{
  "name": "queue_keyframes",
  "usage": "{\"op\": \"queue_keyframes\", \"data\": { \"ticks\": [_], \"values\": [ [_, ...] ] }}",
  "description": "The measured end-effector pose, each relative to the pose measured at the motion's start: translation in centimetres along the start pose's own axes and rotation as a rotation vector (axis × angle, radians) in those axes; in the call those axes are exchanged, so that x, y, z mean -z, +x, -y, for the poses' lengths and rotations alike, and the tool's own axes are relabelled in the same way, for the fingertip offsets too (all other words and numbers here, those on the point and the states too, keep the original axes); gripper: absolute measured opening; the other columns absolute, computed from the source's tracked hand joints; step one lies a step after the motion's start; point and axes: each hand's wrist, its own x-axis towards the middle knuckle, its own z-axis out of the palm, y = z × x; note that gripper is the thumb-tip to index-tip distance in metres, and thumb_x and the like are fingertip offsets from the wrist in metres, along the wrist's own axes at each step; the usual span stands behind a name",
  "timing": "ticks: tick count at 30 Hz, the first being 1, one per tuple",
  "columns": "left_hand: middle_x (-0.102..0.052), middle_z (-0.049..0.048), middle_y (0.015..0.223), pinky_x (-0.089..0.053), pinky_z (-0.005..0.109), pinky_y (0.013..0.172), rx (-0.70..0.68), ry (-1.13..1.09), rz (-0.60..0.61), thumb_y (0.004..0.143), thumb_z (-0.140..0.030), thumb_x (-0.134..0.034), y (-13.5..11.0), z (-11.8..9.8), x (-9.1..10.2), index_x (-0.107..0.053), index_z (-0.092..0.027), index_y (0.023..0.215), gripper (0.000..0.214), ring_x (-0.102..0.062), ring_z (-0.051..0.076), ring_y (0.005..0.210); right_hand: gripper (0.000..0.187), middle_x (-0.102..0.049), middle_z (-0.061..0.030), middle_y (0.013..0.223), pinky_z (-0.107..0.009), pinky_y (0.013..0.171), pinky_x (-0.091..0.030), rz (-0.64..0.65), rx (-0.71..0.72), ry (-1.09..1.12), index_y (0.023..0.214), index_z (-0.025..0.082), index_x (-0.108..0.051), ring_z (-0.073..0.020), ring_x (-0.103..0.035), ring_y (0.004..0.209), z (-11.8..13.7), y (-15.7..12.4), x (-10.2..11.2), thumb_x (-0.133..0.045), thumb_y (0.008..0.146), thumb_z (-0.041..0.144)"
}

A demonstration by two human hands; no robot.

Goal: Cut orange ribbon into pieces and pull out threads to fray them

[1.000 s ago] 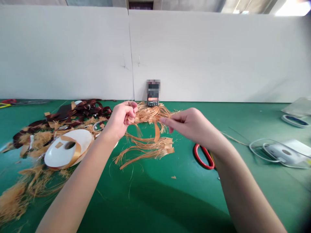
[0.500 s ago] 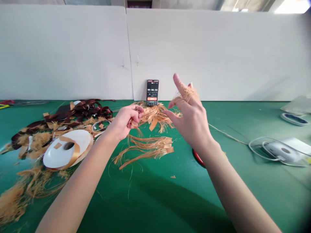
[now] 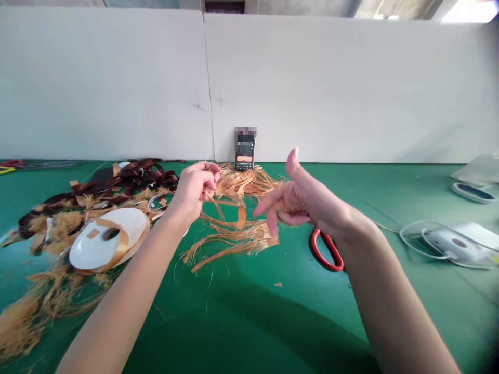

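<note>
Frayed ribbon strands (image 3: 234,244) on green surface (image 3: 296,317), phone (image 3: 245,150) just behind them. Left hand (image 3: 194,193) grip narrow, pinching strands. Right hand (image 3: 307,202) grip wide, nothing visibly held, just above strands. Red-handled scissors (image 3: 317,244) right of strands; ribbon spool (image 3: 105,234) left.

A bare, slender left forearm (image 3: 125,301) and right forearm (image 3: 393,306) are shown, narrowing at the wrists into a bare left hand (image 3: 194,189) and right hand (image 3: 300,202).

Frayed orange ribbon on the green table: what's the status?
Left hand pinching frayed orange ribbon. Right hand open, beside it. Red-handled scissors on the table below the right hand.
</note>
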Motion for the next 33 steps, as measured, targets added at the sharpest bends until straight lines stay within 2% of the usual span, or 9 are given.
{"op": "queue_keyframes", "data": {
  "ticks": [4, 8, 11, 15, 20, 22, 24, 29, 33],
  "values": [
    [-0.045, -0.0028, 0.051, -0.013, 0.017, 0.033, -0.035, 0.055, -0.018, 0.038, -0.001, -0.044, 0.0, 0.2, -0.1, -0.053, -0.013, 0.058, 0.025, -0.029, 0.003, 0.037, 0.098, -0.024, 0.007, 0.037, -0.025, 0.037, -0.017, 0.308, 0.074, 0.145, 0.078, 0.01, -0.072, -0.0056, -0.016, 0.032, 0.1, -0.5, 0.3, 0.004, 0.085, 0.072],
    [-0.047, -0.0031, 0.052, -0.013, 0.018, 0.034, -0.043, 0.179, -0.04, 0.039, -0.002, -0.044, 0.1, 0.4, -0.2, -0.053, -0.014, 0.06, 0.025, -0.03, 0.003, 0.036, 0.061, -0.053, 0.0024, 0.057, -0.023, 0.045, -0.039, -0.083, 0.425, 0.141, 0.102, 0.02, -0.066, -0.0064, -0.039, 0.04, 0.8, -1.1, 0.1, -0.016, 0.096, 0.053],
    [-0.047, -0.0038, 0.052, -0.014, 0.019, 0.035, -0.039, 0.269, -0.043, 0.04, -0.003, -0.044, 0.1, 0.6, -0.2, -0.053, -0.015, 0.061, 0.025, -0.034, 0.004, 0.037, 0.04, -0.063, -0.0021, 0.115, -0.033, 0.074, -0.053, -0.363, 0.586, -0.101, 0.128, 0.028, -0.051, -0.0136, -0.065, 0.082, 0.8, -0.8, -0.3, -0.037, 0.092, 0.039],
    [-0.045, -0.0044, 0.051, -0.014, 0.02, 0.037, -0.01, 0.343, -0.009, 0.042, -0.004, -0.044, 0.1, 0.7, 0.0, -0.053, -0.015, 0.062, 0.025, -0.033, 0.004, 0.038, 0.056, -0.028, 0.0002, 0.154, -0.044, 0.11, -0.035, -0.664, 0.81, -0.547, 0.139, 0.028, -0.038, -0.024, -0.036, 0.137, -0.2, 0.2, -0.4, -0.051, 0.084, 0.023],
    [-0.047, -0.0038, 0.053, -0.015, 0.021, 0.038, -0.015, 0.361, 0.02, 0.042, -0.006, -0.044, 0.2, 0.9, 0.0, -0.054, -0.016, 0.063, 0.025, -0.033, 0.005, 0.04, 0.023, -0.031, 0.005, 0.154, -0.051, 0.116, -0.022, -0.898, 0.86, -0.946, 0.103, 0.028, -0.061, -0.0266, -0.024, 0.143, -1.0, 0.7, -1.0, -0.049, 0.088, 0.016],
    [-0.048, -0.0038, 0.053, -0.016, 0.021, 0.038, -0.027, 0.376, 0.018, 0.043, -0.007, -0.044, 0.3, 0.9, 0.0, -0.054, -0.016, 0.064, 0.025, -0.033, 0.005, 0.04, 0.012, -0.043, 0.0022, 0.146, -0.051, 0.116, -0.024, -0.966, 0.849, -0.871, 0.082, 0.026, -0.061, -0.029, -0.03, 0.14, -0.9, 0.6, -1.4, -0.052, 0.09, 0.025],
    [-0.048, -0.0041, 0.052, -0.017, 0.022, 0.039, -0.042, 0.395, 0.013, 0.043, -0.007, -0.044, 0.4, 1.0, 0.1, -0.054, -0.016, 0.064, 0.025, -0.034, 0.006, 0.04, 0.029, -0.054, -0.0018, 0.135, -0.05, 0.113, -0.03, -1.013, 0.831, -0.641, 0.066, 0.024, -0.055, -0.0293, -0.041, 0.134, -0.5, 0.4, -1.8, -0.049, 0.092, 0.036],
    [-0.046, -0.0047, 0.05, -0.02, 0.022, 0.04, -0.077, 0.454, -0.01, 0.045, -0.008, -0.045, 0.6, 1.3, 0.4, -0.054, -0.017, 0.065, 0.024, -0.035, 0.007, 0.041, 0.064, -0.068, -0.0068, 0.105, -0.042, 0.088, -0.052, -0.641, 0.678, 0.064, 0.065, 0.022, -0.056, -0.0204, -0.067, 0.094, 1.1, -0.3, -1.6, -0.017, 0.092, 0.065],
    [-0.047, -0.0042, 0.053, -0.02, 0.022, 0.04, -0.117, 0.479, -0.024, 0.046, -0.009, -0.045, 0.5, 1.3, 0.5, -0.054, -0.018, 0.066, 0.024, -0.036, 0.008, 0.043, 0.094, -0.067, -0.0091, 0.077, -0.035, 0.059, -0.05, -0.339, 0.357, 0.02, 0.091, 0.017, -0.069, -0.0118, -0.052, 0.048, 1.5, -0.8, -0.7, 0.008, 0.084, 0.071]
  ]
}}
